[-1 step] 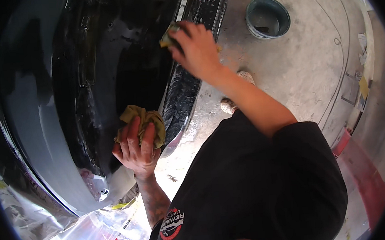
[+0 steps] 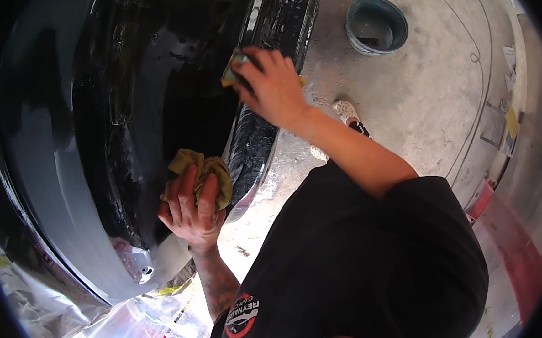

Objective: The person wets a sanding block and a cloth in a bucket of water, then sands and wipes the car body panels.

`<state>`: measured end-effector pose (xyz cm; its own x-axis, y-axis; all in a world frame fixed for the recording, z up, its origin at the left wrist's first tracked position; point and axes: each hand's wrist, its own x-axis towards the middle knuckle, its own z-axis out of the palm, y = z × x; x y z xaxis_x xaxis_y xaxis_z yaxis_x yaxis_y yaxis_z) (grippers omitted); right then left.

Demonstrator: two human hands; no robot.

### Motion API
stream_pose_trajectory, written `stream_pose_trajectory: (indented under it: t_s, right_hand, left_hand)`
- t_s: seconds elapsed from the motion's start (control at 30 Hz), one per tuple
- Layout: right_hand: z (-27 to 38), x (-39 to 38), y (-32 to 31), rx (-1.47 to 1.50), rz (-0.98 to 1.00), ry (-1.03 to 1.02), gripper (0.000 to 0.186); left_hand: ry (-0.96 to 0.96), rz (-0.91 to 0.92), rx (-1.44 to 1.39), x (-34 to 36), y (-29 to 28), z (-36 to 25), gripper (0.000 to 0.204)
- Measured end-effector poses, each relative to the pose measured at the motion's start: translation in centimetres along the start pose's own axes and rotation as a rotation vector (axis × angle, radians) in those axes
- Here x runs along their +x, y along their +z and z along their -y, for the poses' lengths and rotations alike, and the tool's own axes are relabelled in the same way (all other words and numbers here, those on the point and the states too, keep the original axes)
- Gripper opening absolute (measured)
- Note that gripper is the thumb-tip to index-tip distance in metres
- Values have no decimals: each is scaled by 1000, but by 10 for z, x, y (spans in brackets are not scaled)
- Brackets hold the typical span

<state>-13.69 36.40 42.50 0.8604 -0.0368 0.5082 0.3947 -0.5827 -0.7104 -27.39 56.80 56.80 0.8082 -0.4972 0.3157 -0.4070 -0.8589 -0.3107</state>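
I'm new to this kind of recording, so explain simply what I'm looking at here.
There is no machine here: these are a person's two bare hands. The view looks down from a wide fisheye camera worn on the head, so straight edges bend toward the rim. The big dark shape below is the wearer's own black shirt.

The left hand has its fingers over a crumpled olive cloth, against a dark, curved panel with grey patches. The right hand, slightly blurred, holds a greenish pad with a yellow edge, near the panel's right side.

On the concrete floor stands a round bucket with a dark piece inside.
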Motion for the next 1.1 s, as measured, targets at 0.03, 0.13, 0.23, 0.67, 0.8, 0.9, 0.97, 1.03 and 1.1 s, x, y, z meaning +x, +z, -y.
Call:
stream_pose_trajectory:
  t_s: [0.03,0.13,0.23,0.67,0.8,0.9,0.97,1.03,1.1]
  right_hand:
    - [5,-6,0,-2,0,-30,45]
    - [-14,18,-2,-19,-100,-33,44]
    - [-49,61,2,-50,-304,53,38]
    - [-34,53,12,18,-296,74,45]
    - [13,-9,18,138,-119,45,52]
    - [10,-10,11,138,-55,0,50]
    - [-15,22,7,63,-150,-48,45]
    - [-46,59,3,-4,-275,27,40]
    - [-51,68,1,-28,-313,72,39]
  left_hand:
    - [1,-1,1,-1,-1,0,45]
    - [1,11,-4,-2,-3,1,47]
    - [14,4,-15,3,-2,-1,50]
    - [3,17,5,0,0,1,49]
    - [-5,30,42,3,-1,-1,34]
    - [-10,22,25,-1,-1,1,36]
    - [-2,25,23,-4,0,3,42]
    - [7,27,17,-1,0,2,48]
    - [12,15,0,2,0,2,49]
